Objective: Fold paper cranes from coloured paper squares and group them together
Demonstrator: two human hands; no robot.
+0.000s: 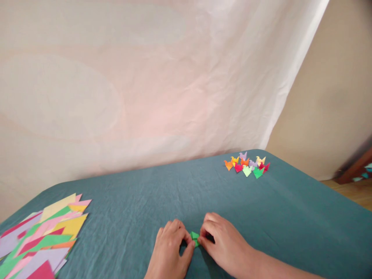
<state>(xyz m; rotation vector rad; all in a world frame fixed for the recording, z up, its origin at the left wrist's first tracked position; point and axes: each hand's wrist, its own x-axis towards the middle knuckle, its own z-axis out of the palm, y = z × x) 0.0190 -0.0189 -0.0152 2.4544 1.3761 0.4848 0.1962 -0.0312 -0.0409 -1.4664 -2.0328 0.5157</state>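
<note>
A small piece of folded green paper (194, 237) lies between my two hands near the front of the table. My left hand (174, 246) pinches its left side between thumb and fingers. From the right, my right hand (222, 240) pinches the opposite side with thumb and curled fingers. Folds and a raised flap show on the paper's upper part. The fingertips cover its left and right edges.
Several folded paper birds (247, 171) in orange, red, purple, yellow and green stand grouped at the far right. Loose coloured paper sheets (62, 228) overlap in a pile at the left. Under everything is a dark teal tablecloth (130, 205); a pale sheet (162, 89) hangs behind.
</note>
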